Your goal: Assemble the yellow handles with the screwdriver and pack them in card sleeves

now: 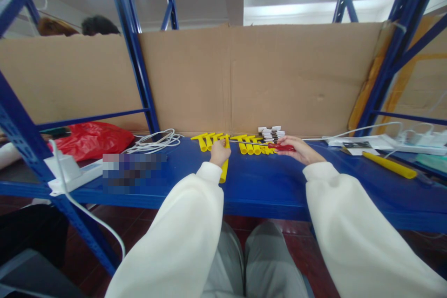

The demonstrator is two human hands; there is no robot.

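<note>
My left hand [220,152] is closed around a yellow T-shaped handle [224,173], its tube end pointing toward me over the blue shelf top [265,186]. A screwdriver [281,147] with a red handle is gripped in my right hand [297,145]. Its thin metal shaft runs left to the upper part of the yellow handle; the exact contact is too small to make out. Similar yellow T-shaped pieces [249,148] lie in a row just behind, on both sides of my left hand. Behind the screwdriver is a stack of small white-and-dark pieces [271,133].
Cardboard panels [300,74] wall off the back between blue posts [134,56]. To the left are a white cable coil [164,138], a red plastic bag [92,138] and a power strip [78,179]. A yellow tube [389,165] lies right. Two heads show above the cardboard.
</note>
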